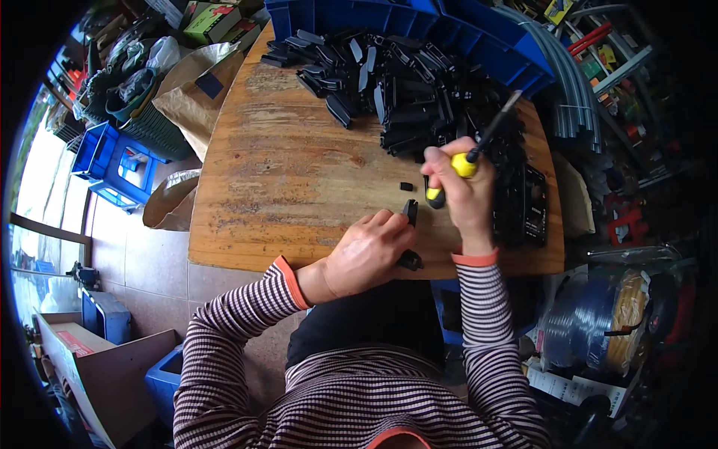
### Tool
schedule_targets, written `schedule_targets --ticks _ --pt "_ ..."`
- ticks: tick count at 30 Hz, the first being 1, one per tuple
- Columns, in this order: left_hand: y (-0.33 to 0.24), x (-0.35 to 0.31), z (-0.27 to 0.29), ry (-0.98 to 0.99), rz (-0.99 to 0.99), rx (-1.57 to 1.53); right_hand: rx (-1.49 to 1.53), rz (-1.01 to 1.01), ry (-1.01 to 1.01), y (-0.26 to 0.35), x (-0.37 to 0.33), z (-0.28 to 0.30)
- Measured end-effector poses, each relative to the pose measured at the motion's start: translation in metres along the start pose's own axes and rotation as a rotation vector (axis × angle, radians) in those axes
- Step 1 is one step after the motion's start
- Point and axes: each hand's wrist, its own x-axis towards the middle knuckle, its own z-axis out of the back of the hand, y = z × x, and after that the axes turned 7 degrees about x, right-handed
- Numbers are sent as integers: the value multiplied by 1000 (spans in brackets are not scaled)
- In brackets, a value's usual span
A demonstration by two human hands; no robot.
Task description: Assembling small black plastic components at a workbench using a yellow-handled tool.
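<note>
My left hand (365, 253) is closed around a dark, narrow plastic part (410, 260) at the table's front edge. Its two ends show beyond my fingers, and the middle is hidden. Raised over the table to the right, my right hand (471, 198) grips a screwdriver (464, 165) by its yellow and black handle. The shaft points up and to the right, away from the part. A small black block (406, 186) lies on the wood between my hands. Beyond them is a large heap of black plastic parts (411, 112).
The wooden table (277, 165) has a worn top. Blue plastic bins (493, 41) stand along its far edge. A phone-like dark screen (535, 206) lies at the right. Paper bags (196, 93) and a blue stool (120, 165) are to the left, wrapped coils (598, 322) to the right.
</note>
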Motion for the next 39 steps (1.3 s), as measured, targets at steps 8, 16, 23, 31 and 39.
schedule_targets --ticks 8,16,23,31,39 --pt "25 21 13 207 -300 204 -795 233 244 -9 5 18" --pt "116 -1 43 -25 319 213 -925 221 333 -28 -3 7" --pt "178 48 35 -162 156 357 -1180 347 356 -33 4 -4" --pt "154 41 38 -124 92 469 -732 164 59 5 -19 24" --pt "98 38 21 -2 351 143 -693 292 108 -3 -35 33"
